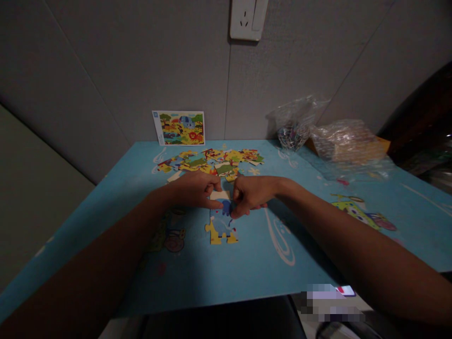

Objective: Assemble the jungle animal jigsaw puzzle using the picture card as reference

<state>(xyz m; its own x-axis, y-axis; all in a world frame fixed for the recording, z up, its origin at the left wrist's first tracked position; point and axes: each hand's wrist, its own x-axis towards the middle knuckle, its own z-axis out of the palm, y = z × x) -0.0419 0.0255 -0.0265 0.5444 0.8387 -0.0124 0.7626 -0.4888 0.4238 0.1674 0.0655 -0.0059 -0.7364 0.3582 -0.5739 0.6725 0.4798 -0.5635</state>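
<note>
A small joined section of jigsaw puzzle (221, 228), showing a blue elephant on yellow, lies on the blue table in front of me. My left hand (196, 188) is at its upper left, fingers curled and thumb on the blue upper puzzle piece (226, 207). From the other side my right hand (252, 192) is closed at that piece's right edge, its thumb pressed down there. The fingers partly cover the upper pieces, so their joints are hard to see. Just beyond both hands lies a pile of loose puzzle pieces (197, 162).
A picture card (181, 128) of the animal scene leans against the wall. At the back right are a clear plastic bag (294, 129) and a plastic-wrapped yellow box (349, 141). A wall socket (247, 20) is above. The table's front edge (212, 306) is close to me.
</note>
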